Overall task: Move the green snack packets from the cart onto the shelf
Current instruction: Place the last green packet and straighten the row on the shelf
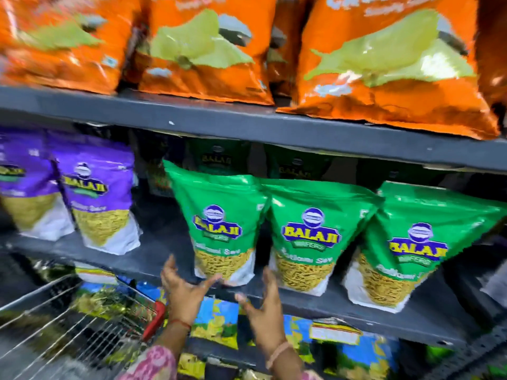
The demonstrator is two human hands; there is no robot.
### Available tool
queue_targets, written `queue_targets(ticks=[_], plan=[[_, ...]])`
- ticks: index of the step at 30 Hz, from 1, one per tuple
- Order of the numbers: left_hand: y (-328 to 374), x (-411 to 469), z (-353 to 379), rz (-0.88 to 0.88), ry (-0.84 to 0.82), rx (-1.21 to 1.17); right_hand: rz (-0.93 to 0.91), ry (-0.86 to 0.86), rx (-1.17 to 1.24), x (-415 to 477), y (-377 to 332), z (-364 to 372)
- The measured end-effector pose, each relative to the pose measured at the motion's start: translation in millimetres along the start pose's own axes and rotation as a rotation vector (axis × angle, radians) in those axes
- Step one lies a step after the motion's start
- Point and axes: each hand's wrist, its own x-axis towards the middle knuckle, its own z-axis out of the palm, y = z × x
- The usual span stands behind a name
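Observation:
Three green snack packets stand in a row on the dark middle shelf (153, 259): the left one (219, 223), the middle one (310, 237) and the right one (406, 250), which leans left. More green packets show dimly behind them. My left hand (182, 290) and my right hand (264, 308) hover just below and in front of the left packet, fingers spread, holding nothing. The wire cart (68, 325) with a red handle end sits at the lower left, with more packets blurred inside it.
Purple packets (96, 193) stand on the same shelf to the left, with a bare gap between them and the green ones. Orange bags (208, 48) fill the shelf above. Blue and yellow packets (216, 319) line the shelf below.

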Motion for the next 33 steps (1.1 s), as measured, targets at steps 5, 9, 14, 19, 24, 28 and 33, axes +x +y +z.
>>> queue_targets(ticks=[5, 9, 14, 19, 24, 28, 33], plan=[[0, 55, -12, -0.007, -0.521, -0.029, 0.033, -0.015, 0.029, 41, -11, 19], [2, 65, -16, 0.007, -0.679, -0.031, 0.106, -0.102, 0.002, 60, -5, 26], [-22, 97, -42, -0.006, -0.655, -0.057, 0.072, -0.103, -0.018, 66, -3, 65], [-34, 128, -77, -0.07, -0.645, -0.04, 0.03, -0.073, -0.067, 67, -4, 118], [-41, 141, -86, -0.111, -0.678, 0.0, 0.069, -0.064, -0.142, 75, -1, 131], [-36, 136, -87, -0.066, -0.693, -0.002, 0.042, -0.086, -0.177, 68, -7, 129], [-52, 120, -92, 0.006, -0.536, 0.03, -0.018, 0.042, -0.283, 11, 11, 102]])
